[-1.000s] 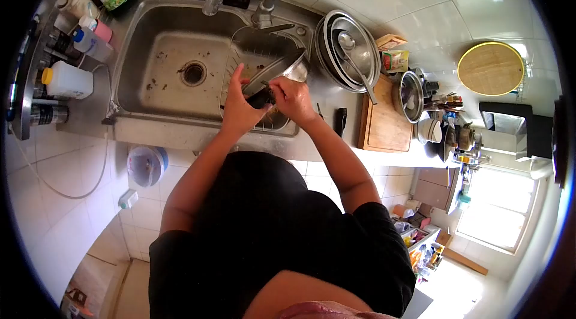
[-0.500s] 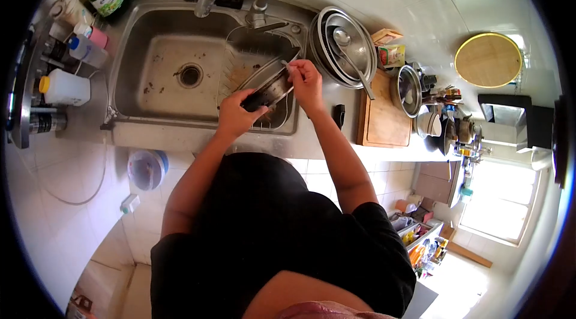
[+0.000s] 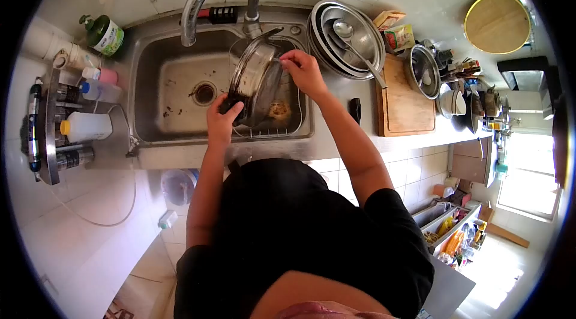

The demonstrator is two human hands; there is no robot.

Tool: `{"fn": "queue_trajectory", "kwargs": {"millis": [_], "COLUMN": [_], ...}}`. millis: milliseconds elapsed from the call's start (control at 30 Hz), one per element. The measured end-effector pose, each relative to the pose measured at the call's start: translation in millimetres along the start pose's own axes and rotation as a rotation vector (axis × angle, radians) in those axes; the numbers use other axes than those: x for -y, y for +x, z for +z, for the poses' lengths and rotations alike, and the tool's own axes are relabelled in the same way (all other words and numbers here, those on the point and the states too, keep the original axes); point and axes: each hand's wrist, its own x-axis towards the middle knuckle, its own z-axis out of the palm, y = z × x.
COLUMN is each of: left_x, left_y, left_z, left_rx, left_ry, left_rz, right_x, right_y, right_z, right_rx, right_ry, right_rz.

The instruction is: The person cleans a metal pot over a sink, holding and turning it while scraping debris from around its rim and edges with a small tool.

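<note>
A shiny pot [image 3: 247,76] with dark handles is tipped on its side over the right part of the sink [image 3: 157,85]. My left hand [image 3: 222,121] is closed round its lower handle, thumb on top. At the pot's upper right edge my right hand [image 3: 305,74] is closed in a pinch; whatever its fingertips hold is too small to make out. The pot's dark, smeared side faces right. Below it a wire rack [image 3: 271,134] sits in the sink, with a brownish patch showing through.
The tap [image 3: 255,1] arches over the sink. Nested steel bowls [image 3: 375,37] with a ladle [image 3: 344,30] stand to the right, then a wooden cutting board [image 3: 405,106]. A black object [image 3: 356,110] lies on the counter. Bottles [image 3: 90,126] line the left side.
The pot has swung more upright, so its shiny wall and upper handle show. My left hand has shifted lower on it; my right hand stays pinched at its edge. The camera view has shifted.
</note>
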Motion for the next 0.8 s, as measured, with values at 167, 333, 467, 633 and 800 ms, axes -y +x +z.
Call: {"fn": "queue_trajectory", "kwargs": {"millis": [167, 333, 467, 633, 800], "left_x": [8.7, 2.8, 17.1, 13.2, 12.5], "left_y": [3.4, -3.0, 2.8, -2.0, -1.0], "left_z": [-0.5, 5.0, -0.4, 4.7, 6.8], "left_rx": [0.033, 0.002, 0.042, 0.032, 0.037], "left_ry": [-0.094, -0.063, 0.026, 0.081, 0.124], "left_rz": [0.012, 0.053, 0.100, 0.108, 0.126], "right_x": [20.4, 11.9, 11.6, 13.8, 17.4], "right_y": [20.1, 43.9, 51.6, 44.0, 36.0], "right_z": [16.0, 26.2, 30.3, 33.4, 26.0], "right_rx": [0.057, 0.037, 0.032, 0.133, 0.092], "right_ry": [-0.209, -0.414, -0.476, -0.416, -0.276], "right_rz": [-0.255, -0.253, -0.168, -0.221, -0.318]}}
